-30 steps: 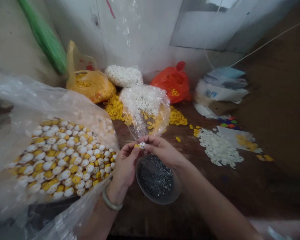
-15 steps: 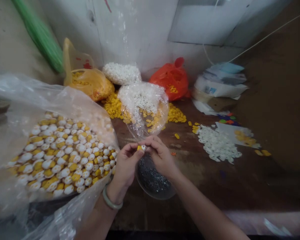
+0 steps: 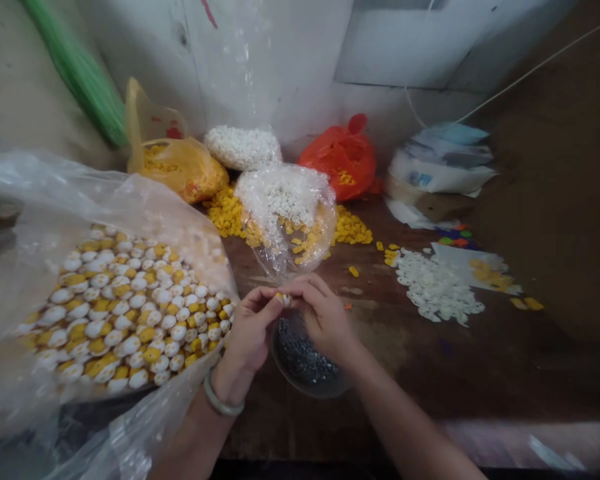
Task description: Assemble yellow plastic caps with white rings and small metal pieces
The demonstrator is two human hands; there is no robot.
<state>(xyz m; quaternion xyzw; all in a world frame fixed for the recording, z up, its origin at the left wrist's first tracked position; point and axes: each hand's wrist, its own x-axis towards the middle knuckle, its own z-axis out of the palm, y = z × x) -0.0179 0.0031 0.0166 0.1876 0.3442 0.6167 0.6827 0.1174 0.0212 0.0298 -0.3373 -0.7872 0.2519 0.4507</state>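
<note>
My left hand (image 3: 250, 330) and my right hand (image 3: 327, 320) meet at the middle, fingertips pinched round a small white-and-yellow plastic piece (image 3: 283, 299). The fingers partly cover it. Just below them stands a round bowl (image 3: 293, 385) holding many tiny dark shiny bits (image 3: 307, 357); my right hand hides part of it. A pale bangle (image 3: 220, 399) circles my left wrist. Left of my left hand, a large open clear plastic bag (image 3: 150, 193) holds many similar white-and-yellow pieces (image 3: 130, 313).
Behind the hands, a clear bag (image 3: 280, 193) of white bits rests among yellow pieces (image 3: 353, 228). A yellow bag (image 3: 180, 173), a white-filled bag (image 3: 243, 145) and a red bag (image 3: 335, 157) line the wall. White flat pieces (image 3: 437, 287) and stacked papers (image 3: 440, 167) are at right.
The small piece has turned between my fingertips and less of it shows. My right fingers have shifted slightly over it; the bags and piles are unchanged.
</note>
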